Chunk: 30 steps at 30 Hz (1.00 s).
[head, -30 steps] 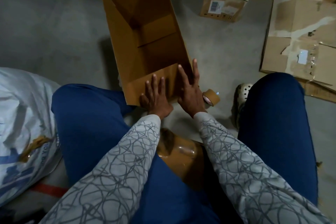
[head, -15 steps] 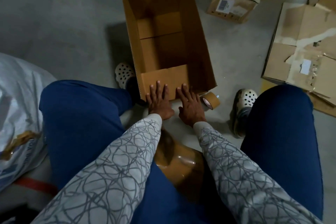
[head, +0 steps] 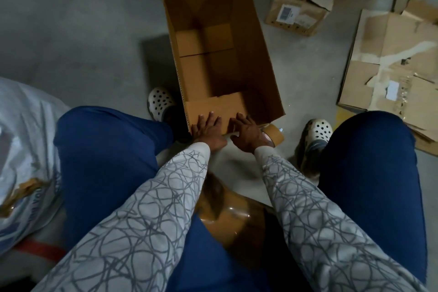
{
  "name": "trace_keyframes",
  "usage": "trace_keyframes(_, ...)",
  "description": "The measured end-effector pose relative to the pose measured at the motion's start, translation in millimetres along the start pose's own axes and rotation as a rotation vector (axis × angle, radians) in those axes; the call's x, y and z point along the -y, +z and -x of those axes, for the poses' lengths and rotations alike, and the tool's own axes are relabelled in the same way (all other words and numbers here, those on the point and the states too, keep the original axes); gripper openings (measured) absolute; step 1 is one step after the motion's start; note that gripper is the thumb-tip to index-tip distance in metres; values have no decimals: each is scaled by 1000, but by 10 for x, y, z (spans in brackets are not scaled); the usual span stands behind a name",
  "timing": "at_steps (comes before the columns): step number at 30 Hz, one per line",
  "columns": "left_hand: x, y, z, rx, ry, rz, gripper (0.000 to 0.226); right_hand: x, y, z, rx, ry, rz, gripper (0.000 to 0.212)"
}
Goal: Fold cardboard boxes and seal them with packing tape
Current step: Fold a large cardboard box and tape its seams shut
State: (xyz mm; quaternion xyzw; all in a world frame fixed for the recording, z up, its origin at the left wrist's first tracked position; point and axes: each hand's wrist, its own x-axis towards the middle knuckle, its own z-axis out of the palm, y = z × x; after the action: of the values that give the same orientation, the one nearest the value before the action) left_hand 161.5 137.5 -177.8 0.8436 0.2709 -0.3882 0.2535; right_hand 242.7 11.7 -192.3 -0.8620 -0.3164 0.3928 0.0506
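Observation:
A tall open brown cardboard box [head: 251, 59] stands on the concrete floor between my feet, its inner flaps folded down. Both hands lie on the near flap at the box's front edge. My left hand [head: 208, 129] presses on it with straight fingers. My right hand [head: 247, 131] rests beside it, fingers over the flap's edge and somewhat bent. A roll of brown packing tape [head: 275, 135] lies on the floor just right of my right hand, touching the box's near corner.
A closed labelled carton [head: 296, 10] stands at the back right. Flattened worn cardboard [head: 391, 59] lies on the right. A white sack [head: 23, 149] bulges at the left. A shiny brown taped object [head: 227, 218] sits between my knees.
The box has swung from tilted left to upright and straight ahead. Both hands slid back down the near flap toward its front edge, fingers drawing closer together.

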Motion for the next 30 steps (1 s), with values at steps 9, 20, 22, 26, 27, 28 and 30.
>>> trace_keyframes(9,-54,-899,602,-123,182,-309,87,191,-317,81,-196,-142,-97,70)
trace_keyframes(20,-251,-2534,-8,-290,198,-228,69,466,-1437,-492,-535,-274,-225,64)
trace_keyframes(22,-270,-2752,-132,-298,184,-205,71,614,-1650,-721,-576,-290,-238,63)
trace_keyframes(26,-86,-3066,-255,-463,124,-178,79,951,-1976,-1240,-639,-304,-259,62)
trace_keyframes(27,-42,-3104,-268,-492,95,-164,79,1029,-2057,-1360,-651,-308,-261,62)
trace_keyframes(28,-12,-3128,-282,-515,73,-150,79,1104,-2140,-1481,-654,-314,-259,63)
trace_keyframes(30,26,-3119,-318,-540,50,-155,78,1235,-2292,-1701,-643,-323,-226,66)
